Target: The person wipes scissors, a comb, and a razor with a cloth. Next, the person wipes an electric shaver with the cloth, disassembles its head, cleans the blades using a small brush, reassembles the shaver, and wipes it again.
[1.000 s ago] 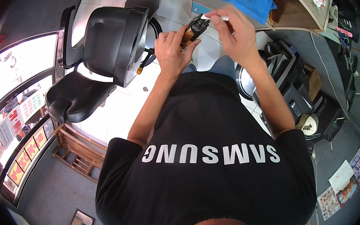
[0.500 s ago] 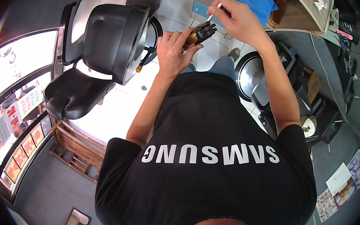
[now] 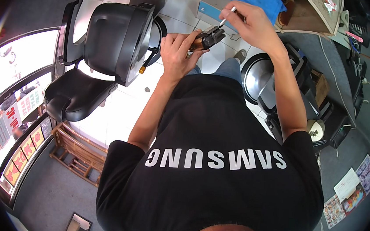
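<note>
My left hand (image 3: 176, 55) is wrapped round a hair clipper (image 3: 209, 40), black with a copper-coloured body, its head end pointing up and to the right. Between the thumb and fingers of my right hand (image 3: 255, 28) is a slim white-handled tool (image 3: 227, 16) with a thin dark tip. That tip comes down at the clipper's upper end; whether it is a screwdriver or a small brush I cannot tell. Both hands are out in front of my black shirt (image 3: 220, 118), above the tiled floor.
A black barber chair (image 3: 108, 38) stands to the left, near a bamboo bench (image 3: 76, 154) and glass windows. On the right are another chair's round metal base (image 3: 258, 78) and a cap (image 3: 316, 129). Ahead, a blue cloth (image 3: 258, 3) hangs by a drawer cabinet (image 3: 209, 10).
My right hand and the white-handled tool have shifted slightly right and down. The clipper has turned a little in my left hand, its head moving slightly right.
</note>
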`<state>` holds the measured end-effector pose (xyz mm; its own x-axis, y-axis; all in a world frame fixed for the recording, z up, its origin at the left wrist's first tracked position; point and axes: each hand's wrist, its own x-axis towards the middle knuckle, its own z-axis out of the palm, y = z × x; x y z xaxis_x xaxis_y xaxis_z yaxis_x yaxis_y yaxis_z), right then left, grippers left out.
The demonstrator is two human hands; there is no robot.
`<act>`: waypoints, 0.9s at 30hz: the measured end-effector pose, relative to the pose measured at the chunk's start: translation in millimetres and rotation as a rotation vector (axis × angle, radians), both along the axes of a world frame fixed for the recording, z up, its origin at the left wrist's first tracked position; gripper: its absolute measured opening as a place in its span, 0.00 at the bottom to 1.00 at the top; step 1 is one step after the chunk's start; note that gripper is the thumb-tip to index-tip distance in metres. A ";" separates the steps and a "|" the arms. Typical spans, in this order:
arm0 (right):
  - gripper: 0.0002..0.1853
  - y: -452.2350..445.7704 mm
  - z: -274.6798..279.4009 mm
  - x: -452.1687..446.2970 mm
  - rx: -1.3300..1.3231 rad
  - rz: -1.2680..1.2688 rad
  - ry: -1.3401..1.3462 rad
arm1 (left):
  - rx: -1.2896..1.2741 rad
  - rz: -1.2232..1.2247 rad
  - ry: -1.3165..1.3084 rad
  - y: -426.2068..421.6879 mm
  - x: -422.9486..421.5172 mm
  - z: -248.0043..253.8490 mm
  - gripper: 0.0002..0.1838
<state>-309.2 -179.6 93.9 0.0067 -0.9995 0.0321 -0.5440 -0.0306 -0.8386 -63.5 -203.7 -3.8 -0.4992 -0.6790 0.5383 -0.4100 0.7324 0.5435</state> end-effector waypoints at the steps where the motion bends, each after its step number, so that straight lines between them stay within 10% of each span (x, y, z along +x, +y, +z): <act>1: 0.13 0.8 1.0 -1.1 0.036 -0.030 -0.018 | 0.001 0.001 0.007 0.4 0.3 0.3 0.34; 27: 0.10 12.0 6.6 0.5 -0.115 0.001 -0.127 | -0.023 -0.040 0.077 -2.8 0.1 -3.6 0.37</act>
<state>-308.7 -167.6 100.4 -0.0032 -0.9892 0.1468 -0.4335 -0.1309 -0.8916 -63.4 -206.5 -7.4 -0.4821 -0.6468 0.5909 -0.3383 0.7596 0.5555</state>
